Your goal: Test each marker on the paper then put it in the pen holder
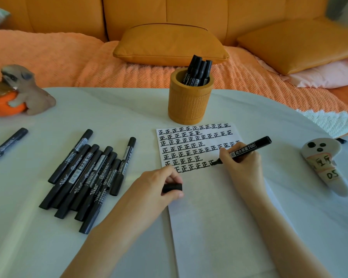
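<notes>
My right hand (243,165) grips an uncapped black marker (249,148), its tip touching the white paper (219,217) at the end of the lowest row of black characters. My left hand (159,187) rests on the paper's left edge and pinches the marker's black cap (172,187). A pile of several capped black markers (84,177) lies on the table to the left of the paper. An orange pen holder (189,103) stands just beyond the paper with several black markers (199,71) upright in it.
One more black marker (6,145) lies at the far left. A dog-and-pumpkin figurine (18,91) sits at the back left, a white ghost-shaped object (325,167) at the right. The white table (48,247) ends against an orange sofa with cushions (169,45).
</notes>
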Demonstrator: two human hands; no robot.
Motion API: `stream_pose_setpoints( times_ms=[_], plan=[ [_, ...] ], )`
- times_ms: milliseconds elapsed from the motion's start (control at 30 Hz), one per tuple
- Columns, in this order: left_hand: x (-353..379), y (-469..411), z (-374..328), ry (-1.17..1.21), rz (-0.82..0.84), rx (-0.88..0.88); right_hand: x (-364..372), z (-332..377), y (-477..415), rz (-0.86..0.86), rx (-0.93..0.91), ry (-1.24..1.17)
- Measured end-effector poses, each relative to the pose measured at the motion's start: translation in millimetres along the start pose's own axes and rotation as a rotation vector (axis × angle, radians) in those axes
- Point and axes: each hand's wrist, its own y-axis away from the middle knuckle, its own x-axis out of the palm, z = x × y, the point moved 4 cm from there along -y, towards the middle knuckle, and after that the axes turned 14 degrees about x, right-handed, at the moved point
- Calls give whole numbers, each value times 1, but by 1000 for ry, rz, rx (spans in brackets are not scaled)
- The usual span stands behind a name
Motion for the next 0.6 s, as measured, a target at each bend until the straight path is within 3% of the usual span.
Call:
stream_pose_setpoints(
  times_ms=[600],
  plan=[
    [0,0,-1,-10,3,4,1,2,1,-8,-27,31]
  ],
)
